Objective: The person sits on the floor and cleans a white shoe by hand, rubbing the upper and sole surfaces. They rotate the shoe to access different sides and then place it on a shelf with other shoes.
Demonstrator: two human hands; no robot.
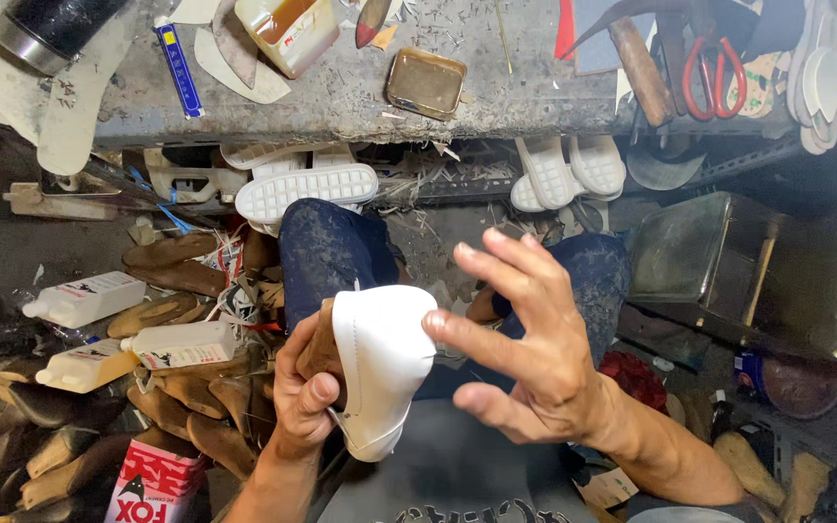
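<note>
My left hand (304,397) grips a white leather shoe upper (380,358) stretched over a brown wooden last (320,344), holding it above my lap. My right hand (525,339) is spread open beside the shoe, its fingertips touching the white leather near the upper right edge. The right hand holds nothing. Both of my knees in dark blue trousers (331,247) show under the shoe.
A grey workbench (341,92) at the top carries a shallow brown tin (425,82), a glue bottle (288,29), red-handled scissors (714,73) and a hammer (639,53). White soles (307,189) lie under it. Wooden lasts (186,397) and white bottles (84,298) pile at left; a metal can (743,266) at right.
</note>
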